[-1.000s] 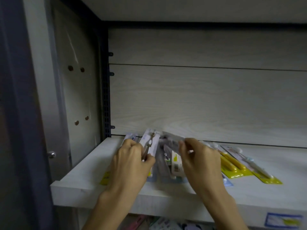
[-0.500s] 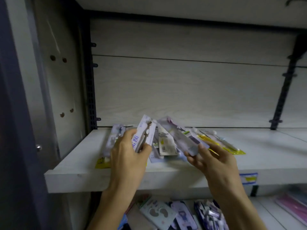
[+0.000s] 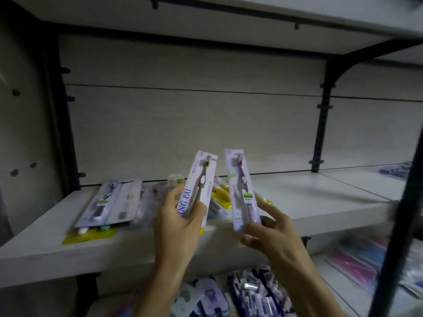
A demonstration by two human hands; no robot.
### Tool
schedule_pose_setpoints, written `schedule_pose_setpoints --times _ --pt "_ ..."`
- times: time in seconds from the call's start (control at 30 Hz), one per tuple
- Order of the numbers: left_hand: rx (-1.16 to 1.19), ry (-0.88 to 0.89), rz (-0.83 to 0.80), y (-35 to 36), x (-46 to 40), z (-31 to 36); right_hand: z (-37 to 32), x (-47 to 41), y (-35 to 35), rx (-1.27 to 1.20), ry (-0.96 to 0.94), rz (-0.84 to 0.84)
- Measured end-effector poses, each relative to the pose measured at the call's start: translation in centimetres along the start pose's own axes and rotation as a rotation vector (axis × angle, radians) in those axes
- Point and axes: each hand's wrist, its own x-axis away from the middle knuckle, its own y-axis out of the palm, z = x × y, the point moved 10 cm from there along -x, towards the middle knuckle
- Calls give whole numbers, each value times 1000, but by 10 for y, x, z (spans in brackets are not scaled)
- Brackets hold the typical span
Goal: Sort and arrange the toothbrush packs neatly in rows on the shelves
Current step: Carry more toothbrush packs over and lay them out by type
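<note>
My left hand [image 3: 177, 223] grips a white toothbrush pack [image 3: 201, 181] with blue lettering, held upright above the shelf's front edge. Beside it my right hand [image 3: 269, 234] holds a pale purple toothbrush pack [image 3: 241, 188] by its lower end, also upright. The two packs stand apart, close to each other. On the white shelf [image 3: 309, 200] behind them lies a loose pile of toothbrush packs [image 3: 109, 202] at the left, some with yellow cards [image 3: 219, 193] partly hidden by the held packs.
A black bracket and upright [image 3: 322, 124] divide the shelf from the bay to the right. A dark post [image 3: 398, 225] crosses the right foreground. The lower shelf holds several packs [image 3: 258, 294] and pink packs [image 3: 352, 264]. Another shelf [image 3: 251, 17] hangs overhead.
Both hands have lifted their packs up off the pile and turned them upright. The view has swung right, showing more of the shelf and the lower shelf.
</note>
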Motion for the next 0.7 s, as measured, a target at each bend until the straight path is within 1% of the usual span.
schedule_pose_setpoints --times 0.13,0.2,0.47,0.63,0.7 --pt "344 -206 -66 62 33 4 -12 13 -59 16 -31 31" --pt "446 -297 -103 93 52 7 -17 20 -90 23 -37 28" --pt "591 -383 -214 210 133 30 -30 46 -227 70 -73 98" --pt "628 -411 -267 282 185 48 -50 65 -319 127 -133 183" --pt "634 -412 -296 309 202 58 -58 73 -349 139 -129 209"
